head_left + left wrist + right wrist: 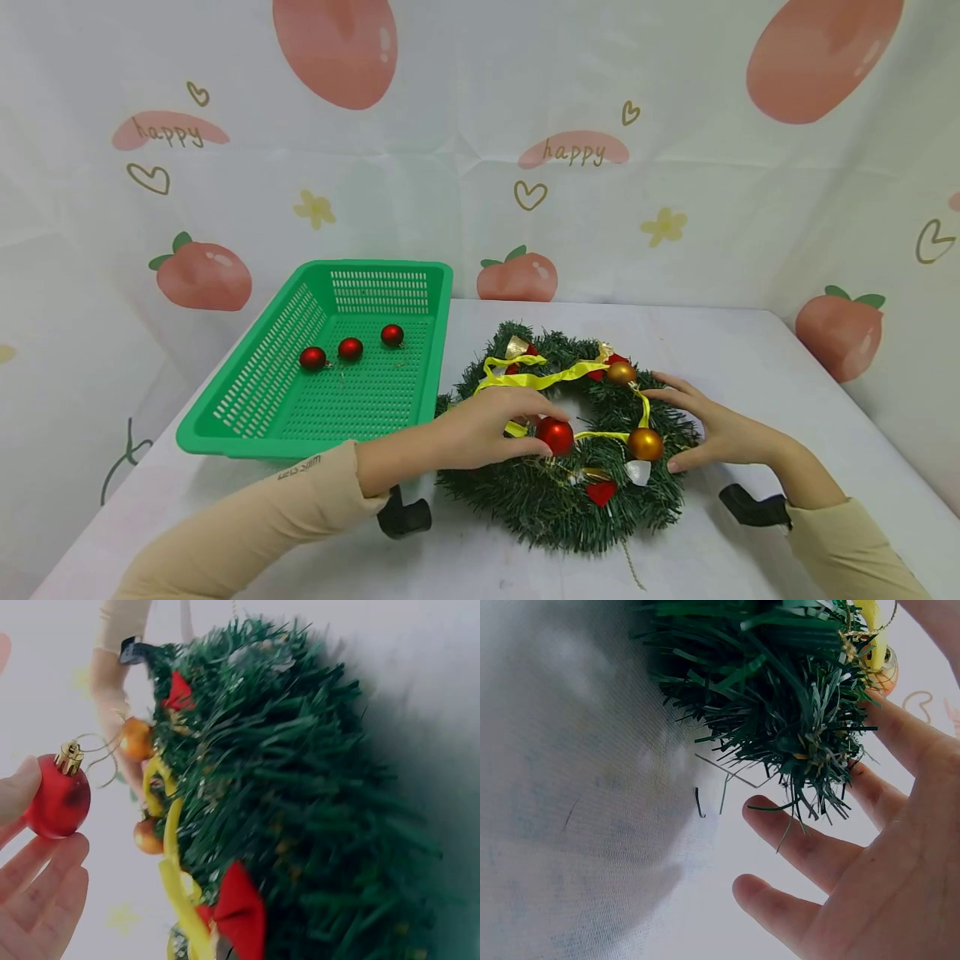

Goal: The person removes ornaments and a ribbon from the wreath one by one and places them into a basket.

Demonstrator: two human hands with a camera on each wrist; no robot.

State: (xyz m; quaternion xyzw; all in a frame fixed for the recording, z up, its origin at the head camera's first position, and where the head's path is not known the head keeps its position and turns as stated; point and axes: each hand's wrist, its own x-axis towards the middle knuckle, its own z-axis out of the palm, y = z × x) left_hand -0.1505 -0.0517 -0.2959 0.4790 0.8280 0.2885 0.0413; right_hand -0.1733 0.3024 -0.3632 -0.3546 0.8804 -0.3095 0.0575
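Basket [262,447] is set on counter [727,346], ten o'clock from wreath [547,517]; red bauble [555,436] is pinched by left grip [487,421], right grip [731,429] spread.

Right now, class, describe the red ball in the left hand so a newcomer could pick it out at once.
Right of the green basket lies a green wreath. Over it, the left hand pinches a shiny red ball with a gold cap. Unlike the three red balls in the basket and the two gold balls on the wreath, it alone is held.
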